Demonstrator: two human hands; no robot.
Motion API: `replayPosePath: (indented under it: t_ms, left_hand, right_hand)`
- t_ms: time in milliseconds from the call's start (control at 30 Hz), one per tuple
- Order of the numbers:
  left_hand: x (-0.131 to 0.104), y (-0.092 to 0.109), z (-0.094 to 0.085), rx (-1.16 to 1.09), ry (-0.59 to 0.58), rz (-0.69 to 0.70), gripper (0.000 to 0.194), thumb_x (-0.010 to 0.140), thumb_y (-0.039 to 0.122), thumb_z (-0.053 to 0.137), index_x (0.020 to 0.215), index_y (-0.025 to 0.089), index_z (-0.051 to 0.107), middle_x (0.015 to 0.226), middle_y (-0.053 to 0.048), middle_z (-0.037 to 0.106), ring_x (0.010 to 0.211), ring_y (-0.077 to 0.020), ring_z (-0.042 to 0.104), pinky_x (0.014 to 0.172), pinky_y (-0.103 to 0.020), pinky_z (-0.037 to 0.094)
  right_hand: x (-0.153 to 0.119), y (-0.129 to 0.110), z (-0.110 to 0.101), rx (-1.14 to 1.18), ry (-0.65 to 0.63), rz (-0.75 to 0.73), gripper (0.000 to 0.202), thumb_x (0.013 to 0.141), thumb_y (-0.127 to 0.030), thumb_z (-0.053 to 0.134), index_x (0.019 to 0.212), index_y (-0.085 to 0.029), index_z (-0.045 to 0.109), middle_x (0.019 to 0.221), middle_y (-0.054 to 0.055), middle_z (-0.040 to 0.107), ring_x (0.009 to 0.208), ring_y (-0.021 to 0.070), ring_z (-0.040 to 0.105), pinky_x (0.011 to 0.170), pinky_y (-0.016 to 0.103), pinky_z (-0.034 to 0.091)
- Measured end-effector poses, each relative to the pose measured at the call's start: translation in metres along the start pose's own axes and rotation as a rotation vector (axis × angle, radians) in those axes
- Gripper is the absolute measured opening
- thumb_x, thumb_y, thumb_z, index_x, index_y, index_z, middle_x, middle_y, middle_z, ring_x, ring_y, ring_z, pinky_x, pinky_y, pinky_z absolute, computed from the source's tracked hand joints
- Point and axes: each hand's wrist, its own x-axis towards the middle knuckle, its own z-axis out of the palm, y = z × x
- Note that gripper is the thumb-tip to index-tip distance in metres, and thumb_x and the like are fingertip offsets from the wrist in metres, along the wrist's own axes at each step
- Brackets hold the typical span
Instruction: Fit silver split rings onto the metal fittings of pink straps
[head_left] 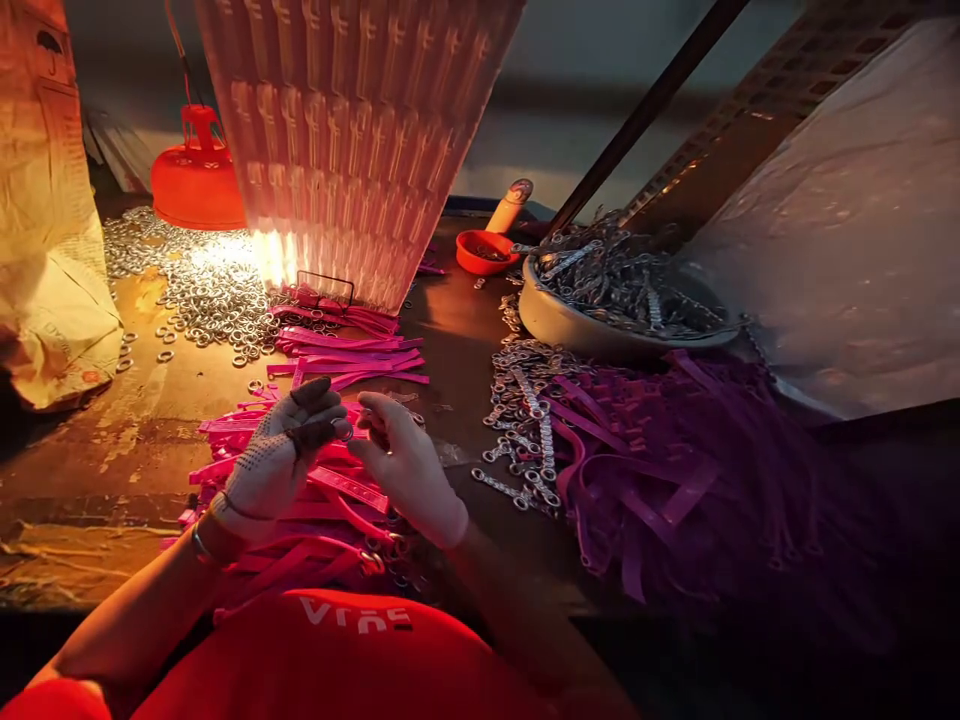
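Observation:
Over a heap of pink straps [349,487], my left hand [274,465] wears a white dotted glove with darkened fingertips. Its thumb and fingers are closed on a small metal ring [343,429]. Just to the right, my right hand [412,468] is in a plain pale glove, its fingers curled and nearly meeting the left fingertips. Whatever lies between the right thumb and fingers is hidden. Metal rings [371,562] show at the ends of some straps near my body. Beyond my hands, more pink straps [349,345] lie in rows.
A red lamp [199,185] hangs over a pile of loose rings [217,300]. A ridged translucent sheet [352,130] stands behind. Right are a red bowl [486,254], a basin [570,322] of metal pieces, chain pieces [525,390] and purple straps [675,470]. Left stands a paper sack [52,250].

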Motion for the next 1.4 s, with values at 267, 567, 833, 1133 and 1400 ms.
replayPosePath:
  t_ms: [267, 567, 833, 1133, 1400]
  left_hand:
    - [-0.004, -0.006, -0.009, -0.031, -0.096, -0.084, 0.038, 0.076, 0.005, 0.076, 0.113, 0.013, 0.07, 0.111, -0.009, 0.072, 0.096, -0.015, 0.069, 0.088, -0.023, 0.057]
    - [-0.008, -0.01, -0.009, 0.119, -0.267, -0.031, 0.026, 0.078, 0.016, 0.079, 0.104, 0.014, 0.076, 0.105, -0.01, 0.074, 0.094, -0.0205, 0.069, 0.086, -0.03, 0.056]
    - [-0.014, -0.017, -0.024, 0.066, -0.137, -0.049, 0.033, 0.074, 0.027, 0.083, 0.104, 0.014, 0.075, 0.107, -0.01, 0.073, 0.097, -0.0203, 0.068, 0.083, -0.028, 0.056]
    - [-0.027, -0.019, -0.022, 0.254, -0.064, -0.011, 0.052, 0.075, 0.023, 0.083, 0.121, 0.014, 0.059, 0.083, -0.002, 0.066, 0.071, -0.0122, 0.062, 0.066, -0.024, 0.051]
    - [-0.022, -0.015, -0.016, 0.372, -0.038, -0.024, 0.039, 0.083, 0.029, 0.069, 0.117, 0.017, 0.053, 0.061, 0.006, 0.051, 0.043, -0.0067, 0.039, 0.04, -0.018, 0.03]
  right_hand:
    - [-0.005, -0.008, 0.006, -0.271, 0.01, -0.326, 0.043, 0.098, -0.021, 0.046, 0.141, -0.019, 0.048, 0.114, 0.014, 0.067, 0.103, 0.0248, 0.064, 0.091, 0.041, 0.053]
    - [0.005, -0.022, -0.005, 0.026, -0.254, -0.161, 0.045, 0.092, -0.016, 0.056, 0.136, -0.025, 0.055, 0.127, 0.007, 0.067, 0.115, 0.0204, 0.063, 0.1, 0.036, 0.05]
    - [0.002, -0.014, 0.004, 0.239, -0.315, 0.118, 0.041, 0.091, -0.026, 0.059, 0.131, -0.024, 0.059, 0.111, 0.002, 0.07, 0.1, 0.0173, 0.065, 0.091, 0.032, 0.051]
    - [-0.007, -0.006, 0.017, 0.195, -0.096, 0.159, 0.037, 0.093, -0.03, 0.049, 0.127, -0.018, 0.055, 0.1, 0.004, 0.066, 0.089, 0.0163, 0.062, 0.082, 0.028, 0.052]
    - [-0.005, -0.011, 0.018, -0.497, -0.228, -0.153, 0.019, 0.093, -0.022, 0.05, 0.086, -0.018, 0.067, 0.076, 0.005, 0.069, 0.069, 0.0175, 0.059, 0.064, 0.029, 0.036]
